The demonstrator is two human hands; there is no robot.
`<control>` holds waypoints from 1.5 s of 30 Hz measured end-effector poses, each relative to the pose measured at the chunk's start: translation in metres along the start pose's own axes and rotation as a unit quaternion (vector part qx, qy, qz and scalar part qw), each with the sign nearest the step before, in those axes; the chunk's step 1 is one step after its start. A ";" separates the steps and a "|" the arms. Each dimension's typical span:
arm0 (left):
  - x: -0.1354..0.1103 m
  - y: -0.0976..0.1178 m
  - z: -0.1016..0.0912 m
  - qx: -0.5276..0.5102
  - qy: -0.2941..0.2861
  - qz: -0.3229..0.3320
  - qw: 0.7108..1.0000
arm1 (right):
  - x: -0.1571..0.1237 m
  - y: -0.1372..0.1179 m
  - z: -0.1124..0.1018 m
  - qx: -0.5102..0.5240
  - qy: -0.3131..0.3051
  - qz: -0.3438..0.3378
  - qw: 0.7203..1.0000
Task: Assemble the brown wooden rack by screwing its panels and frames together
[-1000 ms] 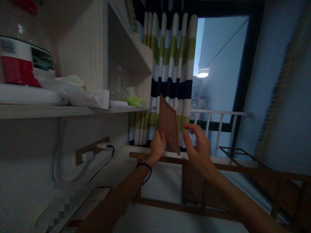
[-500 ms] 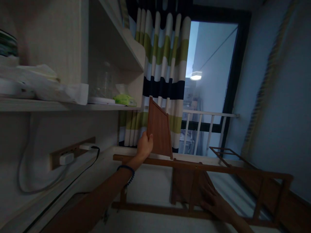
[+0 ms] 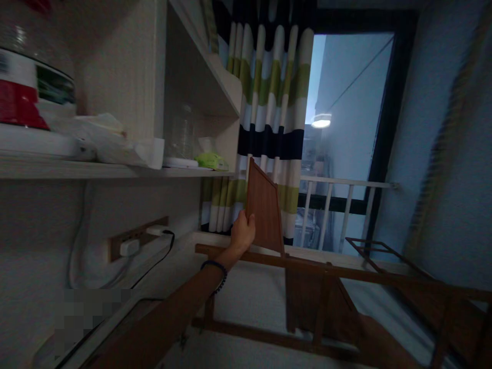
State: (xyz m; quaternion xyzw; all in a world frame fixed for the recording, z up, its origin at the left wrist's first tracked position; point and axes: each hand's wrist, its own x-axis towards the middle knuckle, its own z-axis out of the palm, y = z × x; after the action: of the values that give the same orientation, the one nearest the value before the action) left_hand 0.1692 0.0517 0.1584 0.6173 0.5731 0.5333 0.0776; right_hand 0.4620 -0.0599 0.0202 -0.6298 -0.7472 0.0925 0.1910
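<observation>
My left hand [image 3: 243, 231], with a dark beaded bracelet at the wrist, grips the left edge of a reddish-brown wooden panel [image 3: 265, 212] with raised edges. The panel stands upright and slightly tilted above a brown wooden rack frame [image 3: 246, 256]. Lower right, a second brown panel [image 3: 305, 294] sits within the frame, behind an upright bar. My right hand [image 3: 371, 330] is at this panel's lower right side; its fingers are lost in shadow and blur, so their grip does not show.
A pale shelf [image 3: 192, 175] at left carries a bottle, plastic bags and a green packet [image 3: 212, 161]. Below it a power strip [image 3: 138, 238] has plugs and cables. Behind are a striped curtain [image 3: 269, 143], a white railing [image 3: 348, 182] and a window. Another brown frame [image 3: 369, 246] stands at right.
The view has turned left, so everything sits further right in the picture. My left hand still holds the panel above the frame. My right hand's fingers, visible before, are now obscured.
</observation>
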 end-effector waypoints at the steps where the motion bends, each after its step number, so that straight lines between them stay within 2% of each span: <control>1: 0.000 0.000 0.000 0.003 0.000 -0.002 1.000 | -0.004 -0.021 -0.015 0.019 -0.038 -0.001 0.999; 4: -0.001 0.001 -0.001 0.008 0.001 -0.006 1.000 | 0.003 -0.091 -0.064 0.036 -0.020 -0.059 0.997; 5: -0.001 0.001 -0.001 0.009 0.001 -0.007 1.000 | 0.013 -0.113 -0.079 0.041 0.005 -0.079 0.996; 8: -0.003 0.001 -0.003 0.014 -0.001 -0.006 1.000 | 0.061 -0.172 -0.107 0.050 0.126 -0.056 0.989; 10: -0.005 0.002 -0.004 0.019 -0.002 0.001 1.000 | 0.101 -0.204 -0.110 0.036 0.158 -0.022 0.987; 13: -0.009 0.004 -0.007 0.028 -0.001 0.026 0.999 | 0.153 -0.240 -0.100 0.055 0.155 -0.013 0.986; 16: -0.013 0.006 -0.009 0.046 -0.003 0.049 0.998 | 0.182 -0.259 -0.087 0.083 0.144 0.008 0.986; 20: -0.016 0.009 -0.009 0.075 -0.008 0.065 0.995 | 0.190 -0.263 -0.078 0.099 0.168 0.041 0.980; 27: -0.018 0.012 -0.008 0.113 -0.033 0.077 0.990 | 0.185 -0.251 -0.072 0.120 0.242 0.073 0.960; 37: -0.022 0.008 -0.001 0.168 -0.138 0.122 0.969 | 0.174 -0.222 -0.046 0.129 0.306 0.088 0.939; 41: -0.029 0.008 -0.020 0.173 -0.152 0.196 0.953 | 0.175 -0.218 -0.045 0.125 0.316 0.106 0.934; 43: -0.029 0.003 -0.039 0.190 -0.138 0.243 0.941 | 0.176 -0.216 -0.045 0.124 0.321 0.117 0.932; 45: -0.025 -0.007 -0.062 0.208 -0.112 0.262 0.936 | 0.177 -0.215 -0.044 0.124 0.323 0.127 0.929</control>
State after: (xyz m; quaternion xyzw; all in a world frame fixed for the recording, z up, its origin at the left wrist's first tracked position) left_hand 0.1239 0.0022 0.1656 0.8039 0.4765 0.3310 -0.1312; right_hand 0.2612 0.0676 0.1713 -0.6868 -0.5411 -0.0007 0.4853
